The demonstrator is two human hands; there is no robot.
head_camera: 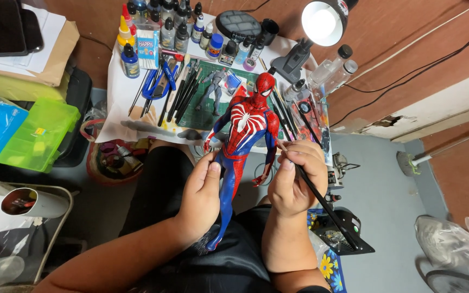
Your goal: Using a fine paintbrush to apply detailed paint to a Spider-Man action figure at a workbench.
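Observation:
A red and blue action figure (245,127) with a white spider mark on its chest stands upright above my lap. My left hand (202,192) grips it around the legs. My right hand (295,179) holds a black paintbrush (321,201), with the brush tip near the figure's left forearm and the handle slanting down to the right.
A small white-covered table (116,103) carries a green cutting mat (204,103), several paint bottles (168,32), brushes, a grey figure (214,87) and a lit desk lamp (321,24). A green plastic organiser box (39,135) and a blue one lie at the left. A plastic bag (446,239) lies on the grey floor.

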